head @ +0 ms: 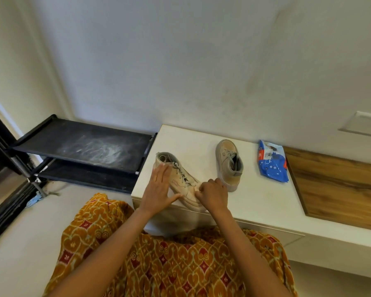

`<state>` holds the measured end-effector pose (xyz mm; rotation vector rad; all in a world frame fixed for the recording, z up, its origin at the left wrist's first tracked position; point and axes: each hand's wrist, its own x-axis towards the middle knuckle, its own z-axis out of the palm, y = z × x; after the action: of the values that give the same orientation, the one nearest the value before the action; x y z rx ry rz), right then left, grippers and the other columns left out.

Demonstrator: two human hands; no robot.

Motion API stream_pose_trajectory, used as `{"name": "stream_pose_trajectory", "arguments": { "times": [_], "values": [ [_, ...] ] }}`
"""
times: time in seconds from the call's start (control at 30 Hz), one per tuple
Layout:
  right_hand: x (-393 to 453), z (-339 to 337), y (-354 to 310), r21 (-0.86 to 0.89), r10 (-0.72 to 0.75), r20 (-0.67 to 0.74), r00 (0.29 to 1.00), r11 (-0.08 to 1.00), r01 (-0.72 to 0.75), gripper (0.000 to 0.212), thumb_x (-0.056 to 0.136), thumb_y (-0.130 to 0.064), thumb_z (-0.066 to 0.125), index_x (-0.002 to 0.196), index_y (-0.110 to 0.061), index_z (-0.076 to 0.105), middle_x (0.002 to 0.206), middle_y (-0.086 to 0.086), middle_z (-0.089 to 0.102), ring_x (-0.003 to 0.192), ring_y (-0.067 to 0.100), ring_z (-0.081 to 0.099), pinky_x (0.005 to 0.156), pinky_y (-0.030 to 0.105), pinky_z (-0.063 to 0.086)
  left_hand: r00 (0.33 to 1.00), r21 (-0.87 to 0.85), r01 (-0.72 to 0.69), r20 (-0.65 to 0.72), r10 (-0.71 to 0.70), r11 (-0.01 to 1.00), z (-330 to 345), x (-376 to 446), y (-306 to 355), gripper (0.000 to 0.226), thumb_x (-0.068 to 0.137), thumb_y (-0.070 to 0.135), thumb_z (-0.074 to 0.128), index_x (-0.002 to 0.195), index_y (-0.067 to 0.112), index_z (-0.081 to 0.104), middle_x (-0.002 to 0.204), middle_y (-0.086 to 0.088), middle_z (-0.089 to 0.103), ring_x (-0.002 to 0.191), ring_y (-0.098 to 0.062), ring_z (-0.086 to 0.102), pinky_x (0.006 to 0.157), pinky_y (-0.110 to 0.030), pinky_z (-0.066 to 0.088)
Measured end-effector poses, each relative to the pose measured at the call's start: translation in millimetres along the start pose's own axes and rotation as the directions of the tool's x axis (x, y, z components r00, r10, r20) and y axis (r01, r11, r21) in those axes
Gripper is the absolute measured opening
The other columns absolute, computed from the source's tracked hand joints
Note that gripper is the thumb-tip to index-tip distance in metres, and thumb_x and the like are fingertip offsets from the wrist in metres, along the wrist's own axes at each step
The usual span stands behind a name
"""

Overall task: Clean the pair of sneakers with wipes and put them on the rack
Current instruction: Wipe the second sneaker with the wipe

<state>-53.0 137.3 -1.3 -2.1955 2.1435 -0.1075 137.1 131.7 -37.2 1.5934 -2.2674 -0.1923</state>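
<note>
Two beige high-top sneakers stand on a white bench (255,202). The near sneaker (182,181) sits at the bench's front left corner, toe toward me. My left hand (159,189) lies flat with straight fingers against its left side. My right hand (212,192) is curled at the toe, pinching a white wipe (198,187) against the shoe; little of the wipe shows. The second sneaker (229,163) stands to the right, untouched. A blue wipes packet (271,162) lies further right. The black shoe rack (84,144) stands left of the bench, its top shelf dusty.
A wooden panel (338,185) covers the bench's right end. A white wall rises behind everything. A blue cloth scrap (33,200) lies on the floor by the rack's leg. My orange patterned skirt (169,264) fills the foreground.
</note>
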Motion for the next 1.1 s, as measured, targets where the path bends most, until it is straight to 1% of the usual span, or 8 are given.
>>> {"name": "stream_pose_trajectory", "arguments": {
  "times": [0.1, 0.17, 0.33, 0.47, 0.67, 0.83, 0.97, 1.1],
  "values": [
    [12.4, -3.1, -3.1, 0.057, 0.004, 0.059, 0.998, 0.998, -0.007, 0.029, 0.086, -0.021, 0.054, 0.112, -0.01, 0.052, 0.103, 0.008, 0.064, 0.096, 0.027, 0.059, 0.065, 0.031, 0.039, 0.998, 0.145, -0.062, 0.032, 0.058, 0.988, -0.7, 3.6, 12.9, 0.084, 0.087, 0.063, 0.037, 0.146, 0.005, 0.023, 0.152, -0.015, 0.026, 0.142, -0.026, 0.017, 0.118, -0.043, 0.012],
    [23.3, -6.0, -8.5, 0.096, -0.03, 0.065, 0.997, 0.995, 0.024, 0.024, 0.086, -0.015, 0.052, 0.109, -0.009, 0.055, 0.101, 0.009, 0.064, 0.092, 0.027, 0.061, 0.062, 0.03, 0.04, 0.996, 0.236, -0.056, 0.077, 0.039, 0.97, -5.2, 14.6, 19.8, 0.08, 0.088, 0.062, 0.029, 0.142, 0.003, 0.032, 0.147, -0.016, 0.036, 0.139, -0.027, 0.025, 0.112, -0.042, 0.019],
    [45.8, -12.4, -25.0, 0.223, -0.074, -0.135, 0.988, 0.969, 0.103, 0.025, 0.091, -0.011, 0.045, 0.102, -0.013, 0.067, 0.096, 0.008, 0.063, 0.091, 0.027, 0.057, 0.065, 0.03, 0.037, 0.995, 0.283, -0.091, 0.066, 0.075, 0.955, -8.6, 28.1, 24.0, 0.083, 0.092, 0.058, 0.034, 0.148, 0.005, 0.005, 0.157, -0.012, 0.004, 0.145, -0.024, 0.0, 0.108, -0.03, -0.009],
    [37.9, 2.5, -14.4, 0.053, -0.247, -0.167, 0.955, 0.964, 0.259, 0.024, 0.09, -0.013, 0.052, 0.102, -0.018, 0.072, 0.09, 0.005, 0.069, 0.092, 0.026, 0.053, 0.071, 0.035, 0.038, 0.992, 0.352, -0.103, 0.104, 0.071, 0.93, -11.7, 29.2, 24.7, 0.085, 0.092, 0.059, 0.032, 0.148, 0.002, 0.003, 0.156, -0.016, 0.005, 0.145, -0.027, 0.001, 0.114, -0.036, -0.007],
    [8.7, 9.1, 38.9, -0.126, -0.432, -0.16, 0.888, 0.901, 0.416, 0.025, 0.059, -0.026, 0.086, 0.081, -0.03, 0.076, 0.071, -0.009, 0.07, 0.072, 0.018, 0.059, 0.065, 0.034, 0.046, 0.993, 0.295, -0.076, 0.107, 0.046, 0.952, -5.5, 27.4, 21.5, 0.089, 0.089, 0.061, 0.037, 0.148, 0.005, 0.002, 0.157, -0.015, 0.002, 0.145, -0.027, -0.004, 0.113, -0.038, -0.007],
    [24.1, 3.0, 23.0, -0.046, -0.322, -0.056, 0.945, 0.947, 0.319, 0.026, 0.088, -0.016, 0.058, 0.109, -0.027, 0.07, 0.098, 0.003, 0.07, 0.096, 0.025, 0.055, 0.075, 0.034, 0.039, 0.992, 0.251, -0.054, 0.124, 0.023, 0.967, -7.6, 28.3, 21.6, 0.089, 0.088, 0.06, 0.043, 0.148, 0.006, 0.007, 0.157, -0.013, 0.007, 0.145, -0.026, -0.001, 0.118, -0.041, 0.0],
    [41.3, 1.9, 10.4, 0.269, -0.052, -0.004, 0.999, 0.962, 0.052, 0.023, 0.087, -0.016, 0.054, 0.103, -0.024, 0.068, 0.1, 0.004, 0.071, 0.095, 0.025, 0.061, 0.072, 0.033, 0.046, 0.991, 0.268, -0.058, 0.131, 0.023, 0.962, -12.0, 37.8, 19.4, 0.09, 0.087, 0.057, 0.048, 0.148, 0.003, 0.01, 0.156, -0.015, 0.012, 0.145, -0.027, 0.001, 0.116, -0.042, -0.001],
    [28.9, 5.4, 4.9, 0.417, 0.04, 0.042, 0.998, 0.907, -0.054, 0.022, 0.082, -0.019, 0.059, 0.101, -0.018, 0.07, 0.097, 0.005, 0.071, 0.09, 0.024, 0.063, 0.07, 0.028, 0.046, 0.979, 0.341, -0.138, 0.192, 0.075, 0.93, -21.3, 53.4, 9.1, 0.088, 0.089, 0.054, 0.046, 0.148, 0.005, 0.003, 0.157, -0.014, 0.004, 0.145, -0.026, -0.005, 0.113, -0.042, -0.01]
  ]
}}
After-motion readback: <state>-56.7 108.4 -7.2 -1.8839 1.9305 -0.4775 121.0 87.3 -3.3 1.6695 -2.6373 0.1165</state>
